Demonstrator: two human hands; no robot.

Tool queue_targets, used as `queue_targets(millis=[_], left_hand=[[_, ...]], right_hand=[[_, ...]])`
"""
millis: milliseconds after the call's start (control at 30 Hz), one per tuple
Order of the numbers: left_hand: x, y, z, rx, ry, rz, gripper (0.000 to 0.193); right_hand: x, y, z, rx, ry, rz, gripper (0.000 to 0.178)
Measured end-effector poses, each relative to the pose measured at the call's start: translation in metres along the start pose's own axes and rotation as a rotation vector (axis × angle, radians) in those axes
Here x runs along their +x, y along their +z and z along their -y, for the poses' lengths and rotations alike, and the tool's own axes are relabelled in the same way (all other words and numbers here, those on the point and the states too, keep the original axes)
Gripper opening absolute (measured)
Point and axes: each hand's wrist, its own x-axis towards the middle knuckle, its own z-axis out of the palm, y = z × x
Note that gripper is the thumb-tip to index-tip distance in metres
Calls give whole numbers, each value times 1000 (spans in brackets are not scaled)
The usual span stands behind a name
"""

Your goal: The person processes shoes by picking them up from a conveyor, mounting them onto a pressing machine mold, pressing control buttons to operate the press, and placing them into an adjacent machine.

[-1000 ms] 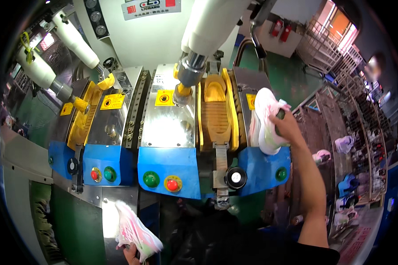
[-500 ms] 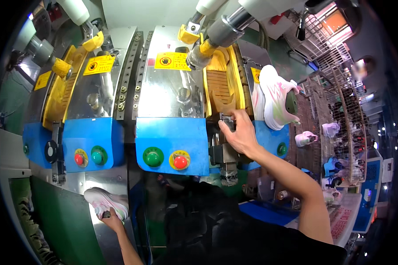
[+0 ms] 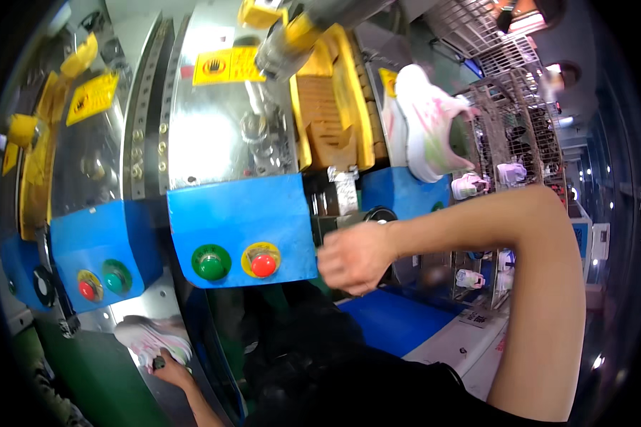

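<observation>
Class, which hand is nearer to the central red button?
Right. The right hand is to the right of the central red button; the left hand, at a shoe, is lower, leftward.

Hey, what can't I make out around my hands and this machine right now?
In the head view:
- Right hand: curled and blurred; whether it grips anything is unclear.
- Left hand: some fingers hidden by the held shoe.
- Metal press arm: cut off by the top edge.
- Distant shoes: too small for detail.

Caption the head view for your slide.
Left hand holding a pink-and-white sneaker, right hand curled beside a blue two-button panel.
</observation>
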Motion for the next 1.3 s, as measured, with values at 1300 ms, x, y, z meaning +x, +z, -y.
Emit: queue_targets(millis=[1300], left_hand=[[-99,75,-95,-68,684,561,26]], right_hand=[[-181,-70,3,740,1182,-1498,57]])
